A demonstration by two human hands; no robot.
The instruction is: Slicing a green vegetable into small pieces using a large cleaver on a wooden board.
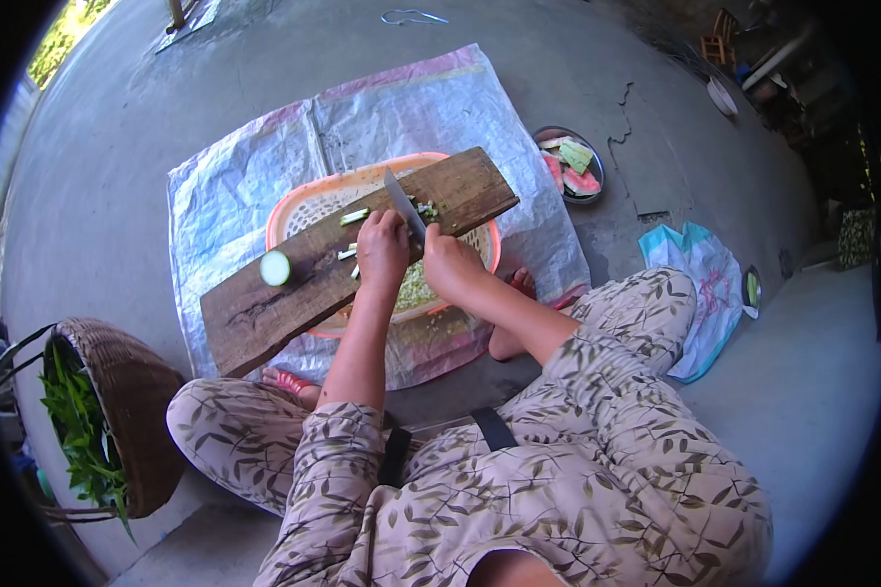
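Observation:
A long, thick wooden board (308, 293) lies slantwise across an orange-rimmed plastic basket (294, 202) with holes. My right hand (451, 264) grips the handle of a kitchen knife (404, 202), its broad blade standing on the board. Just left of the blade, my left hand (382, 246) is curled down over pale green-edged vegetable strips (347, 253), mostly hidden by the fingers. Another strip (354, 216) lies beyond that hand. Small diced bits (429, 210) sit right of the blade. Toward the board's left end rests a round cut gourd-like piece (274, 268). Chopped pieces (413, 290) fill part of the basket below.
A woven plastic sheet (227, 191) spreads under the basket. Watermelon rinds sit in a metal bowl (595, 165) at the right. A wicker basket (147, 411) of green leaves leans at left. Near my right knee lie a plastic bag (705, 293) and a small dish (752, 290).

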